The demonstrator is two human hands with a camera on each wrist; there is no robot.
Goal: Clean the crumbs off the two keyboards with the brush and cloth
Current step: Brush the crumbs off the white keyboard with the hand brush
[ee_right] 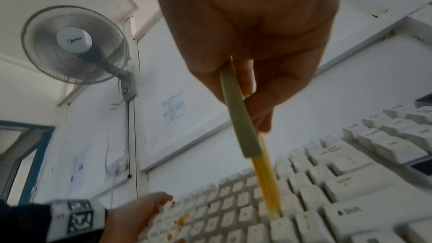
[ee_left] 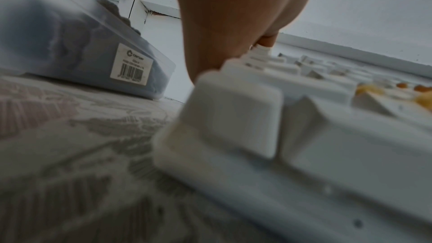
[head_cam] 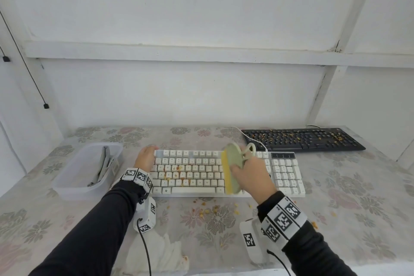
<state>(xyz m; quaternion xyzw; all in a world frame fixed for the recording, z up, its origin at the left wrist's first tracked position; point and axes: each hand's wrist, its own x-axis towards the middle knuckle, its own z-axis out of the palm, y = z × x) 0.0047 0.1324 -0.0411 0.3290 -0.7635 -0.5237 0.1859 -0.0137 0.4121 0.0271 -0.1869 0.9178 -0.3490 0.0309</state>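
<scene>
With the left hand (head_cam: pixel 146 157) gripping the white keyboard's (head_cam: pixel 224 175) left end on the tabletop and the right hand (head_cam: pixel 251 177) holding the green yellow-bristled brush (head_cam: pixel 230 170) mid-board, I'd sweep leftover crumbs (head_cam: pixel 177 175) toward you in short, light strokes.

I am seeing a white keyboard (head_cam: pixel 224 172) dotted with orange-yellow crumbs (head_cam: pixel 177 177), a black keyboard (head_cam: pixel 302 139) speckled likewise, a pale green brush (head_cam: pixel 234 163) showing yellow bristles, and a desk (head_cam: pixel 358 197) wearing a grey-and-pink floral cover.
</scene>
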